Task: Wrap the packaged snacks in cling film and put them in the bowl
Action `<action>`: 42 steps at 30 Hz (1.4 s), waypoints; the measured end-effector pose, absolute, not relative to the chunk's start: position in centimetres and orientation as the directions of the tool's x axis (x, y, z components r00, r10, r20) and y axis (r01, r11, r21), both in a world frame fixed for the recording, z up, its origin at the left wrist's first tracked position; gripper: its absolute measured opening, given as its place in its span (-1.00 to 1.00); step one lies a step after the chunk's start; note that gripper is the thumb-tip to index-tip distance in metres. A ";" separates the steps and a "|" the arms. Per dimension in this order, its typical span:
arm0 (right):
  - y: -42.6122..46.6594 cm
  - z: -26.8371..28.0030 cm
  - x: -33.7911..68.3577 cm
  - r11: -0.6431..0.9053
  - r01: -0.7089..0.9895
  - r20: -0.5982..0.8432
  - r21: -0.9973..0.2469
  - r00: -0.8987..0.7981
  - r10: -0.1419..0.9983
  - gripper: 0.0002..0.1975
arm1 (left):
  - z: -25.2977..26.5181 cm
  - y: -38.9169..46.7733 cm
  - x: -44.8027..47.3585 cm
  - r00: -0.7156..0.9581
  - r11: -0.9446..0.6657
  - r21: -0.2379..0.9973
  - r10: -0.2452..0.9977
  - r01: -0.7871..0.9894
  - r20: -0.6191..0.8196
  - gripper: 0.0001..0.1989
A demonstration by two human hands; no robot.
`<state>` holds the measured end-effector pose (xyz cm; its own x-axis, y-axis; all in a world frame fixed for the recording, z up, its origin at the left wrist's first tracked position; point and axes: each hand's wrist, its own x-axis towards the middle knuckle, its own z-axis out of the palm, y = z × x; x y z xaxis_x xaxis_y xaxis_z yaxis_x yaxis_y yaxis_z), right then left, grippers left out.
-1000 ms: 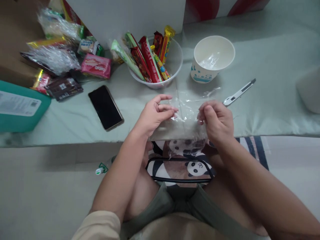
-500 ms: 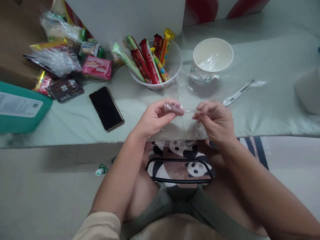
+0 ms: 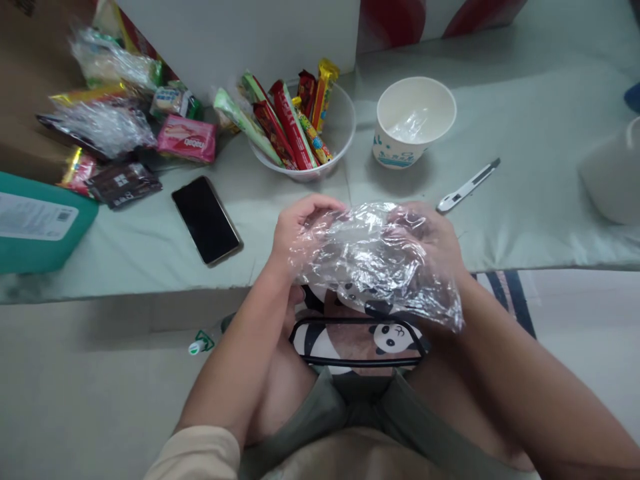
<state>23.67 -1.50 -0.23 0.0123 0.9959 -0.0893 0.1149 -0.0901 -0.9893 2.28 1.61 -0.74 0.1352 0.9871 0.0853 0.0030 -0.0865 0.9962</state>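
Note:
A crinkled clear plastic bag [image 3: 380,257] spreads between my two hands, just above the table's front edge. My left hand [image 3: 303,233] grips its left side, thumb and fingers curled around the film. On the other side my right hand [image 3: 425,233] is closed on the bag, its fingers showing through the shiny layer that drapes over them. The bag's lower right corner hangs past the right wrist. Beyond the hands stand a clear plastic bowl [image 3: 345,133] of wrapped snack sticks [image 3: 290,127] and a white paper cup [image 3: 400,150] with clear film inside.
A black phone [image 3: 207,220] lies left of my hands, and a white utility knife [image 3: 467,187] lies to the right. Wrapped snacks [image 3: 187,138] and a teal container [image 3: 45,227] crowd the left. A whitish container [image 3: 613,177] stands far right. A panda-print item [image 3: 395,339] rests on my lap.
The clear film, bunched small and stretched between my fingers before, is now spread out wide and covers much of both hands. The view has shifted slightly.

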 end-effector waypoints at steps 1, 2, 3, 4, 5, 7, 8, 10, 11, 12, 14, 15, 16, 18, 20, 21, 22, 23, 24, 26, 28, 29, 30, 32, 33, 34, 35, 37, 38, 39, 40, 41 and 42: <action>-1.5 -0.1 23.7 -0.116 0.115 -0.116 -0.987 0.009 0.993 -0.78 | -0.7 1.6 2.3 0.129 -0.108 0.993 0.985 -0.042 0.113 -0.88; -1.5 0.0 23.6 -0.136 0.105 -0.136 -0.985 0.007 0.991 -0.79 | -0.6 1.5 2.3 0.144 -0.105 0.991 0.983 -0.085 0.117 -0.79; -1.4 0.1 23.6 -0.154 0.077 -0.153 -0.985 0.009 0.988 -0.78 | -0.5 1.4 2.3 0.172 -0.079 0.991 0.980 -0.112 0.098 -0.70; -1.4 0.3 23.5 -0.174 0.043 -0.174 -0.984 0.002 0.985 -0.77 | -0.5 1.4 2.3 0.202 -0.036 0.993 0.978 -0.114 0.058 -0.65; -1.4 0.4 23.5 -0.193 0.017 -0.193 -0.981 -0.008 0.981 -0.76 | -0.4 1.3 2.3 0.224 0.013 0.995 0.975 -0.095 0.009 -0.66; -1.4 0.5 23.4 -0.206 0.002 -0.206 -0.979 -0.029 0.978 -0.74 | -0.4 1.2 2.3 0.210 0.079 0.997 0.975 -0.025 -0.072 -0.79; -1.4 0.5 23.5 -0.203 0.008 -0.203 -0.979 -0.042 0.978 -0.73 | -0.4 1.2 2.3 0.186 0.091 0.996 0.978 -0.001 -0.089 -0.84; -1.3 0.4 23.6 -0.191 0.021 -0.192 -0.981 -0.055 0.980 -0.71 | -0.5 1.3 2.1 0.150 0.078 0.997 0.986 -0.003 -0.077 -0.86; -1.3 0.3 23.7 -0.190 0.015 -0.190 -0.982 -0.045 0.981 -0.69 | -0.6 1.3 2.0 0.141 0.057 0.998 0.988 -0.013 -0.055 -0.85; -1.2 0.2 23.7 -0.193 0.006 -0.193 -0.981 -0.032 0.981 -0.66 | -0.7 1.4 1.9 0.137 0.034 0.999 0.990 -0.020 -0.031 -0.84; -1.1 -0.1 23.7 -0.200 -0.006 -0.200 -0.980 -0.005 0.980 -0.62 | -0.9 1.4 1.7 0.147 0.000 0.999 0.989 -0.033 0.005 -0.85; -1.0 -0.2 23.7 -0.202 -0.010 -0.202 -0.979 0.003 0.979 -0.60 | -1.0 1.4 1.6 0.154 -0.003 0.999 0.988 -0.040 0.009 -0.85; -1.0 -0.2 23.6 -0.199 -0.013 -0.199 -0.980 0.003 0.980 -0.59 | -1.0 1.4 1.5 0.160 0.007 0.999 0.987 -0.051 0.001 -0.86; -1.1 -0.3 23.5 -0.184 -0.015 -0.184 -0.983 -0.011 0.983 -0.54 | -1.0 1.3 1.5 0.184 0.065 0.995 0.982 -0.073 -0.051 -0.85; -1.3 -0.3 23.4 -0.166 0.003 -0.166 -0.986 -0.023 0.986 -0.55 | -0.8 1.2 1.5 0.222 0.136 0.987 0.968 -0.090 -0.113 -0.82; -1.4 -0.3 23.4 -0.159 0.023 -0.160 -0.987 -0.028 0.987 -0.59 | -0.7 1.3 1.6 0.238 0.165 0.981 0.961 -0.103 -0.137 -0.82; -1.4 -0.4 23.4 -0.155 0.040 -0.156 -0.987 -0.028 0.987 -0.64 | -0.5 1.3 1.6 0.251 0.189 0.975 0.956 -0.118 -0.155 -0.82; -1.4 -0.6 23.4 -0.153 0.049 -0.154 -0.987 -0.022 0.988 -0.69 | -0.4 1.4 1.7 0.255 0.210 0.968 0.952 -0.137 -0.170 -0.83; -1.4 -0.8 23.5 -0.154 0.044 -0.155 -0.987 -0.018 0.988 -0.72 | -0.3 1.5 1.7 0.253 0.227 0.961 0.950 -0.159 -0.182 -0.85; -1.1 -1.2 23.6 -0.170 -0.004 -0.170 -0.985 -0.013 0.985 -0.75 | 0.0 1.6 1.8 0.248 0.251 0.947 0.948 -0.199 -0.199 -0.88; -0.8 -1.4 23.6 -0.212 -0.079 -0.211 -0.974 -0.021 0.977 -0.76 | 0.3 1.7 1.9 0.256 0.275 0.934 0.943 -0.228 -0.215 -0.90; -0.6 -1.3 23.5 -0.246 -0.120 -0.244 -0.962 -0.029 0.969 -0.77 | 0.4 1.8 2.0 0.256 0.292 0.926 0.939 -0.238 -0.230 -0.91; -0.5 -1.2 23.4 -0.287 -0.165 -0.284 -0.944 -0.037 0.958 -0.77 | 0.6 1.8 2.0 0.248 0.311 0.917 0.936 -0.248 -0.251 -0.93; -0.4 -0.8 23.1 -0.376 -0.247 -0.375 -0.893 -0.053 0.926 -0.76 | 0.9 1.8 2.1 0.214 0.351 0.898 0.929 -0.265 -0.301 -0.94; -0.4 -0.6 23.0 -0.411 -0.280 -0.414 -0.868 -0.053 0.909 -0.75 | 1.0 1.9 2.2 0.190 0.362 0.892 0.929 -0.272 -0.319 -0.94; -0.4 -0.4 23.0 -0.434 -0.298 -0.440 -0.850 -0.049 0.897 -0.74 | 1.0 2.0 2.3 0.165 0.364 0.890 0.930 -0.274 -0.329 -0.92; -0.4 -0.2 23.0 -0.447 -0.301 -0.455 -0.842 -0.048 0.889 -0.73 | 1.0 2.0 2.4 0.139 0.357 0.894 0.933 -0.271 -0.331 -0.91; -0.4 0.0 23.1 -0.459 -0.285 -0.463 -0.841 -0.058 0.884 -0.61 | 0.7 2.3 2.4 0.095 0.337 0.906 0.942 -0.255 -0.323 -0.89; -0.4 0.0 23.2 -0.465 -0.279 -0.464 -0.840 -0.076 0.883 -0.51 | 0.5 2.4 2.4 0.076 0.324 0.914 0.946 -0.247 -0.315 -0.89; -0.4 -0.1 23.3 -0.473 -0.278 -0.465 -0.836 -0.098 0.880 -0.44 | 0.2 2.4 2.3 0.061 0.302 0.924 0.953 -0.237 -0.295 -0.88; -0.4 -0.2 23.4 -0.485 -0.277 -0.471 -0.830 -0.117 0.874 -0.40 | 0.0 2.5 2.2 0.053 0.269 0.936 0.963 -0.229 -0.264 -0.87; -0.5 -0.4 23.4 -0.496 -0.275 -0.481 -0.824 -0.124 0.868 -0.37 | -0.2 2.5 2.0 0.058 0.239 0.945 0.971 -0.224 -0.232 -0.86; -0.5 -0.6 23.3 -0.505 -0.269 -0.491 -0.820 -0.122 0.863 -0.32 | -0.3 2.4 1.8 0.080 0.218 0.950 0.975 -0.224 -0.205 -0.84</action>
<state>23.29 -0.53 -0.60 -0.1222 0.8627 -0.4907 -0.2694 -0.5047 -0.8202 1.84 2.43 -0.33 0.0802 0.9754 -0.2052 -0.2243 0.2183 0.9498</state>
